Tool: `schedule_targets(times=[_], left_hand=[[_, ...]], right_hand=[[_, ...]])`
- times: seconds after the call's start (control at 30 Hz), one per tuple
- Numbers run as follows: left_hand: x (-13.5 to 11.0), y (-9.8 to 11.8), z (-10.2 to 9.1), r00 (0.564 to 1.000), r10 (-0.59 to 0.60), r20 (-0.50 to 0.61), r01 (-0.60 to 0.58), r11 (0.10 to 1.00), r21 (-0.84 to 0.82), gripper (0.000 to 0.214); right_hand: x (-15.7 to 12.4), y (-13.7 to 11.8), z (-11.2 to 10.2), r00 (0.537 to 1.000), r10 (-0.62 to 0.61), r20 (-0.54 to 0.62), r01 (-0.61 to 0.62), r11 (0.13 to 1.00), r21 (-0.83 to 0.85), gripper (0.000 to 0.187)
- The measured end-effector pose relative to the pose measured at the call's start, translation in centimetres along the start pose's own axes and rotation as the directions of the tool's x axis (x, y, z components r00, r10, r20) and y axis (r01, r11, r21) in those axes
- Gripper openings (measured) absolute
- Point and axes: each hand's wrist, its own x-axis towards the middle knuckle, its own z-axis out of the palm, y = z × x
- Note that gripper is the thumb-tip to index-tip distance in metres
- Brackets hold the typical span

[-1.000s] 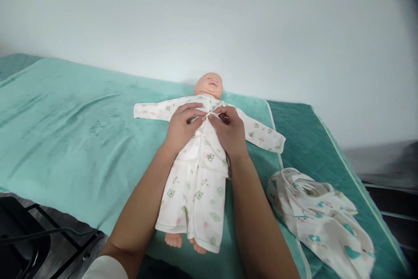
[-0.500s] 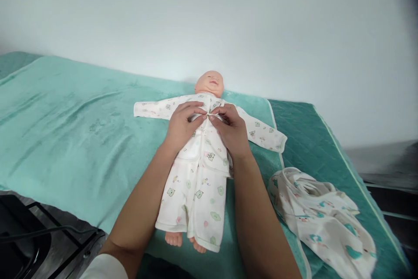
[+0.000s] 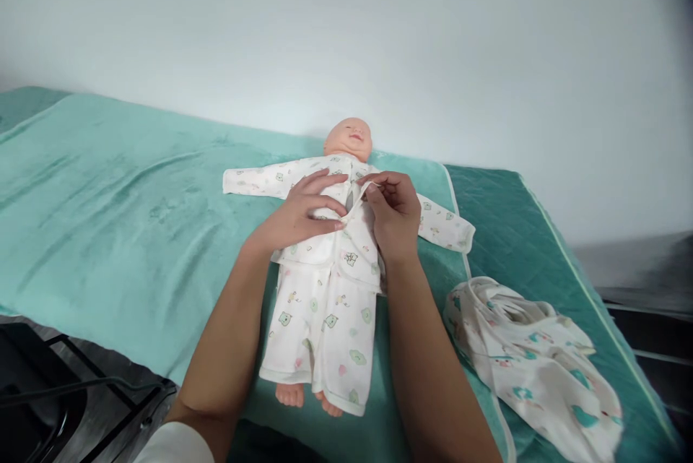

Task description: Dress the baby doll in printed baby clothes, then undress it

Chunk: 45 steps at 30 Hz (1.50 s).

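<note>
Nearest, at the lower right, a crumpled printed garment lies on the quilted mat, just beside the doll, whose bare feet poke out of white patterned trousers at the near edge of the green towel. Further up, the left hand lies open and flat, fingers spread, on the chest of the doll's shirt, while the right hand is closed in a pinch on the shirt's front edge, lifting it slightly off the chest. The doll lies on its back, sleeves spread wide, head toward the pale wall.
</note>
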Motion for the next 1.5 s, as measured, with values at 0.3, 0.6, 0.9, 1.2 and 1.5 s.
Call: schedule_targets(times=[0.3, 0.6, 0.9, 1.2, 1.5], left_hand=[[-0.2, -0.4, -0.3, 0.999, 0.036, 0.033, -0.036, 0.999, -0.009, 0.011], [-0.2, -0.5, -0.4, 0.998, 0.039, 0.050, -0.039, 0.999, -0.003, 0.015], [0.0, -0.7, -0.3, 0.999, 0.030, 0.018, -0.029, 0.998, -0.062, 0.008], [0.1, -0.7, 0.1, 0.999, 0.049, -0.017, -0.049, 0.999, -0.015, 0.017], [0.1, -0.7, 0.3, 0.999, 0.041, -0.018, -0.041, 0.999, 0.030, 0.013]], right_hand=[[-1.8, -2.4, -2.0, 0.948, 0.018, 0.317, 0.038, 0.985, -0.169, 0.015], [-3.5, -1.7, -2.4, 0.948, 0.098, 0.302, -0.038, 0.979, -0.199, 0.023], [-3.7, -1.5, -1.6, 0.970, 0.152, 0.191, -0.129, 0.983, -0.127, 0.023], [-3.6, -1.3, -1.7, 0.972, 0.134, 0.195, -0.142, 0.989, 0.029, 0.022], [-3.6, -0.4, -2.1, 0.965, 0.141, 0.221, -0.194, 0.951, 0.240, 0.019]])
